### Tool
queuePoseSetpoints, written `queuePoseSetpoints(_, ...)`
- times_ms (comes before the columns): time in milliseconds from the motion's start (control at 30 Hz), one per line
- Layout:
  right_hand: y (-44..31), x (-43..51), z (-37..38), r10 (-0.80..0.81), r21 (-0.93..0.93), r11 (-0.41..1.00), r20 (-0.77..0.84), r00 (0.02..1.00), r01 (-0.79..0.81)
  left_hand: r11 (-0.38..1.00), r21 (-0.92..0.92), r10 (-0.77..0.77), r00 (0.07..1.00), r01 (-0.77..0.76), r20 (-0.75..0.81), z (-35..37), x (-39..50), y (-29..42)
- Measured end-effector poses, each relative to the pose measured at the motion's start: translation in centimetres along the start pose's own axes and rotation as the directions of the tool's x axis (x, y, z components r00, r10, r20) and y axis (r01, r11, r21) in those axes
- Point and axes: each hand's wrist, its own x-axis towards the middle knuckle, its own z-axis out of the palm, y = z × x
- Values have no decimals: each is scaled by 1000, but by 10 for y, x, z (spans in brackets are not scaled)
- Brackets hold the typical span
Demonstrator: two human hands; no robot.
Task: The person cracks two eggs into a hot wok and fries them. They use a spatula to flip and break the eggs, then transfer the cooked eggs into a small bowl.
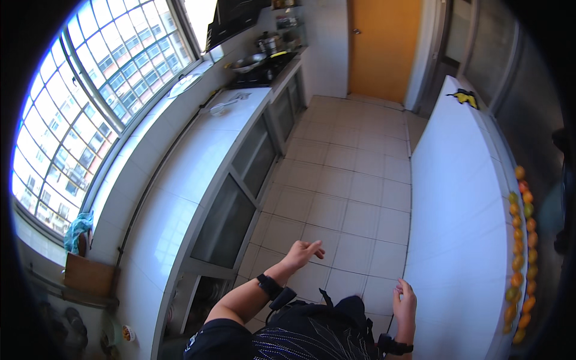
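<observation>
My left hand (302, 254) hangs in the air over the tiled floor, near the glass-doored cabinets, its fingers loosely curled around nothing. My right hand (404, 297) is beside the white half-height wall, its fingers a little bent and nothing seen in it. Each wrist wears a black band. To the left runs the white tiled counter (180, 175), with a small clear bowl (218, 110) towards its far end. Beyond it a wok (247, 63) stands on the black gas stove (265, 74).
Two rows of orange and green fruit (518, 247) lie along the ledge at right, with a yellow and black item (466, 98) farther off. A wooden board (89, 275) leans at left. Glass cabinets (223, 223) flank the floor (342, 180); an orange door (384, 49) stands at the far end.
</observation>
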Motion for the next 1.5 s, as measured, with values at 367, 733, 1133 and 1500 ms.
queuePoseSetpoints(367,-22,319,74,-251,-46,960,294,922,276,963,-271,-123,898,4,-424,-108,127,30)
queuePoseSetpoints(733,-164,633,131,-474,38,855,463,749,518,928,-357,-157,756,-108,-636,-222,292,117)
queuePoseSetpoints(1133,-388,844,269,-572,109,775,541,617,622,813,-505,-176,706,-288,-686,-465,503,176)
queuePoseSetpoints(1500,-482,1057,364,-486,63,840,525,698,538,855,-472,-194,710,-216,-677,-591,640,232)
